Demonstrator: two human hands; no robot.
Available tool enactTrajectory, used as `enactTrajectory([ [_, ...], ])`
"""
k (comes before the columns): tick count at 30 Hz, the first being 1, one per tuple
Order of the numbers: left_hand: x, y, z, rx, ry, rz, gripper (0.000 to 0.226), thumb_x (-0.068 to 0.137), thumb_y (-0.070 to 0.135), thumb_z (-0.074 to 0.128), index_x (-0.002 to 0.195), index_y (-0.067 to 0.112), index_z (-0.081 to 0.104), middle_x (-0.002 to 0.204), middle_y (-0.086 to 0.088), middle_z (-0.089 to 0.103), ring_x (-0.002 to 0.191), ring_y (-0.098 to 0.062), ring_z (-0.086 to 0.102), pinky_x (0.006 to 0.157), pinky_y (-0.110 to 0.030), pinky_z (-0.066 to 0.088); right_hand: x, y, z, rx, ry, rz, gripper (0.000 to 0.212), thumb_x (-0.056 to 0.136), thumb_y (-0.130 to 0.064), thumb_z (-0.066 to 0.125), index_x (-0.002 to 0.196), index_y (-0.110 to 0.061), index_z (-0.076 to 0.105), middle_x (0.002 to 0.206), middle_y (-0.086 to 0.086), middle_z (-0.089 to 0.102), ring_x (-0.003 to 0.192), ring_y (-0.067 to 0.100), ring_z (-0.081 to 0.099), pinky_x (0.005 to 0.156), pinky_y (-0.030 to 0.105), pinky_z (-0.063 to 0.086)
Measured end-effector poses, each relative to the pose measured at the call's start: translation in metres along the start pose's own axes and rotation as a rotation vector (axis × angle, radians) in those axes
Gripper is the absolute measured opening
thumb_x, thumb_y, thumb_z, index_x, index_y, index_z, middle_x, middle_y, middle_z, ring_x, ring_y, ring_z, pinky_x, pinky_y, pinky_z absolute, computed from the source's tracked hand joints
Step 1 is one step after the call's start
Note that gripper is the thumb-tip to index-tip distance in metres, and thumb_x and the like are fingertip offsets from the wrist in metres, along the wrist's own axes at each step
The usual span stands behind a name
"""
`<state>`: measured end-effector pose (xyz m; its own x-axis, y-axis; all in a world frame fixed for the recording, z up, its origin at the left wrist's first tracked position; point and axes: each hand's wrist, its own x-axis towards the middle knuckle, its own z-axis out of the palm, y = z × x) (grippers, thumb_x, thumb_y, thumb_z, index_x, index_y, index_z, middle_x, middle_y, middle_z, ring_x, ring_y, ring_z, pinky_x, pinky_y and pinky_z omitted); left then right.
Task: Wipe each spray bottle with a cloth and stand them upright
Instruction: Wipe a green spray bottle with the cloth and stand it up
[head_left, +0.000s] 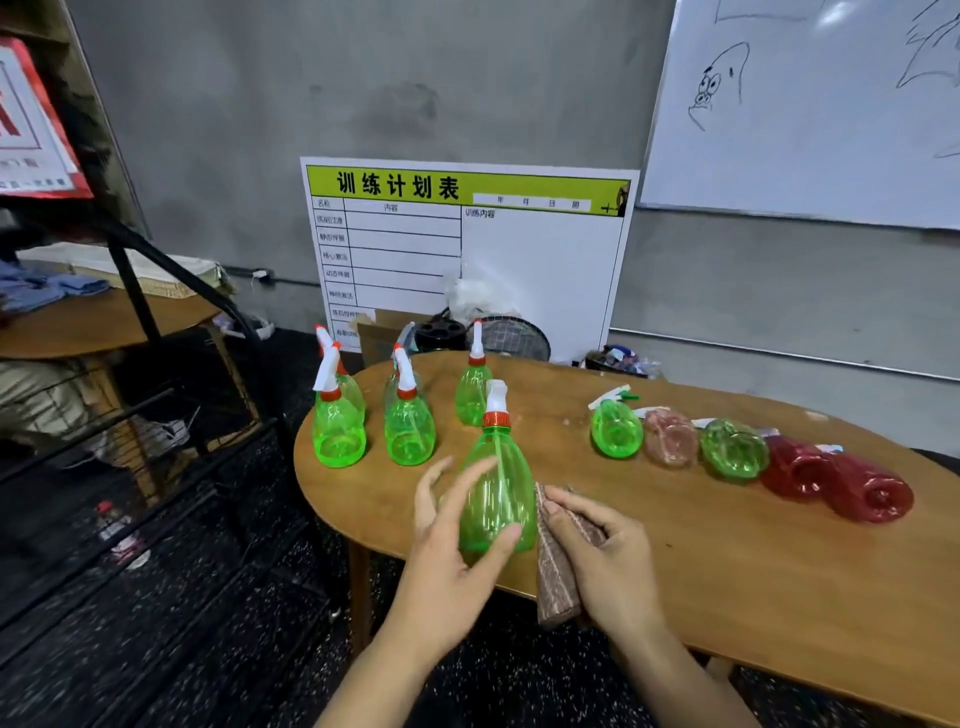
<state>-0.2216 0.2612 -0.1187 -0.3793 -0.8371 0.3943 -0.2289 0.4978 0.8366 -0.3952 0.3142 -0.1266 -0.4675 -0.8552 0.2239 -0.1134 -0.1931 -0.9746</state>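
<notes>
1. The green spray bottle is upright near the table's front edge, the left hand curled round its base.
2. The right hand pinches the brown cloth against its side.
3. Risk: a hard wipe could tip it off that edge.
4. The board reads "训练计划表".

Upright bottles stand left on the table; lying bottles right.

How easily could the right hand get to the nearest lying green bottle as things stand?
Probably yes: the right hand pinches the cloth, but only bare table lies between it and the lying green bottle.
</notes>
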Motion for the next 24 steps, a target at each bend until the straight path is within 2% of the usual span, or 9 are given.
enactTrajectory([
  [2,0.006,-0.02,0.003,-0.035,-0.029,-0.076,0.096,0.086,0.044,0.083,0.153,0.068,0.018,0.156,0.025,0.019,0.144,0.011,0.03,0.118,-0.028,0.032,0.008,0.015,0.002,0.01,0.005,0.042,0.025,0.094,-0.012,0.074,0.107,-0.031,0.082,0.111,-0.008,0.079,0.113,0.016,0.073,0.107,0.051,0.053],
  [4,0.013,-0.038,0.008,-0.033,-0.068,-0.151,0.111,0.082,0.044,0.087,0.16,0.059,0.009,0.154,0.024,0.026,0.14,0.012,0.037,0.116,-0.022,0.033,0.015,0.029,0.004,-0.006,-0.005,0.099,0.025,0.095,-0.012,0.072,0.108,-0.032,0.082,0.113,-0.009,0.078,0.113,0.015,0.073,0.107,0.05,0.053],
  [9,0.026,-0.073,0.025,-0.056,-0.054,-0.192,0.102,0.081,0.032,0.091,0.159,0.048,0.027,0.147,0.022,0.041,0.132,0.021,0.039,0.101,0.005,0.03,0.032,0.065,0.007,-0.086,0.001,0.184,0.026,0.094,-0.021,0.074,0.105,-0.043,0.08,0.116,-0.014,0.077,0.108,0.021,0.075,0.1,0.049,0.058],
  [10,0.028,-0.08,0.029,-0.068,-0.043,-0.196,0.101,0.081,0.029,0.091,0.158,0.047,0.029,0.148,0.023,0.042,0.133,0.021,0.038,0.105,0.002,0.031,0.036,0.071,0.009,-0.097,0.017,0.193,0.027,0.093,-0.022,0.074,0.103,-0.047,0.08,0.115,-0.013,0.077,0.105,0.024,0.076,0.097,0.05,0.06],
  [12,0.032,-0.095,0.036,-0.082,-0.029,-0.213,0.101,0.08,0.025,0.092,0.158,0.048,0.032,0.152,0.022,0.044,0.139,0.014,0.039,0.12,-0.019,0.036,0.042,0.082,0.012,-0.132,0.037,0.212,0.026,0.094,-0.024,0.075,0.103,-0.048,0.079,0.114,-0.011,0.078,0.099,0.023,0.077,0.09,0.051,0.062],
  [15,0.042,-0.114,0.045,-0.072,-0.016,-0.235,0.103,0.079,0.018,0.093,0.157,0.05,0.033,0.154,0.023,0.048,0.143,0.0,0.046,0.123,-0.041,0.04,0.054,0.1,0.016,-0.202,0.032,0.224,0.023,0.096,-0.026,0.073,0.112,-0.043,0.077,0.096,-0.012,0.08,0.085,0.043,0.074,0.072,0.063,0.061],
  [17,0.053,-0.124,0.049,-0.055,-0.008,-0.233,0.105,0.078,0.013,0.093,0.157,0.047,0.033,0.154,0.021,0.05,0.143,-0.003,0.047,0.123,-0.042,0.04,0.063,0.104,0.02,-0.206,0.059,0.202,0.024,0.095,-0.024,0.074,0.11,-0.043,0.077,0.101,-0.016,0.078,0.082,0.031,0.077,0.072,0.054,0.064],
  [20,0.071,-0.138,0.055,-0.033,0.017,-0.228,0.106,0.077,0.007,0.092,0.16,0.039,0.034,0.155,0.013,0.052,0.145,-0.006,0.048,0.123,-0.042,0.04,0.079,0.115,0.026,-0.25,0.097,0.085,0.024,0.093,-0.022,0.077,0.11,-0.039,0.08,0.106,-0.02,0.074,0.095,-0.008,0.07,0.086,0.012,0.053],
  [24,0.1,-0.155,0.063,-0.006,0.055,-0.229,0.105,0.078,0.008,0.09,0.161,0.035,0.032,0.156,0.011,0.051,0.145,-0.007,0.048,0.123,-0.041,0.04,0.107,0.132,0.037,-0.307,0.126,0.039,0.02,0.093,-0.026,0.078,0.111,-0.034,0.081,0.099,-0.015,0.074,0.097,-0.014,0.065,0.086,0.007,0.045],
])
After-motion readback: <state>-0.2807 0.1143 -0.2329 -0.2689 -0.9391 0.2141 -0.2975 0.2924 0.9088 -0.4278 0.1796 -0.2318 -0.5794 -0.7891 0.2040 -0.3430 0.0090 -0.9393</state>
